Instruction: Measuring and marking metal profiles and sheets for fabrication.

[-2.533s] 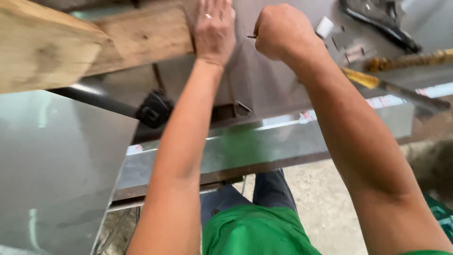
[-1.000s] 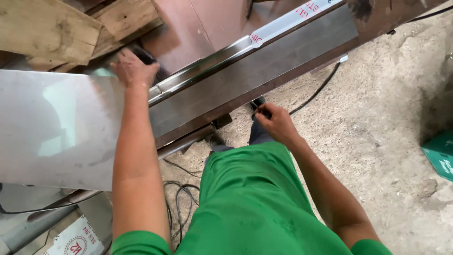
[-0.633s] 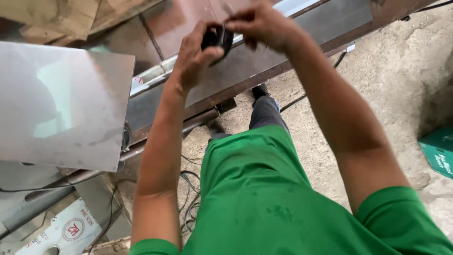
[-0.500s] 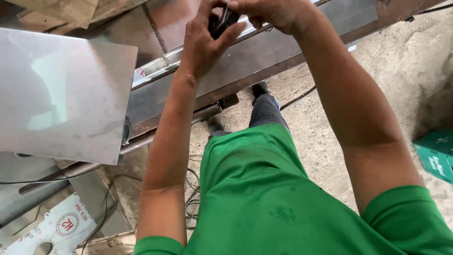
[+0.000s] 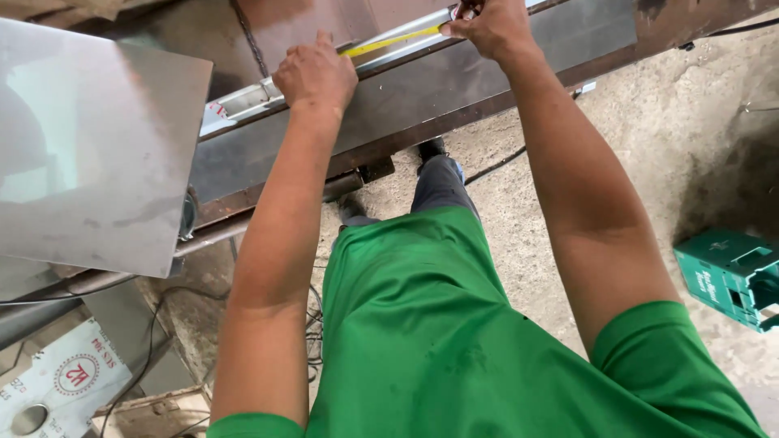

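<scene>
Workshop, rough concrete floor (image 5: 568,178) under a long metal desk (image 5: 454,77). A yellow tape measure blade (image 5: 389,40) lies stretched along the desk's edge rail; left hand (image 5: 315,75) presses flat on one end, fingers together, right hand (image 5: 491,26) pinches the other, grip clamped. Steel sheet (image 5: 89,146) lies left, green crate (image 5: 730,276) on the floor right.

the left hand (image 5: 315,75) rests on the strip of the tape measure (image 5: 391,42), which lies along the metal profile (image 5: 243,99) on the workbench (image 5: 422,89). the right hand (image 5: 491,26) sits further right along the same strip, at its other end, well apart from the left. a metal sheet (image 5: 97,146) lies left of the left hand, overhanging the bench edge. a cable (image 5: 495,169) runs on the floor below the bench. a plastic crate (image 5: 730,276) stands on the floor far right, and a printed board (image 5: 57,381) lies at lower left
</scene>
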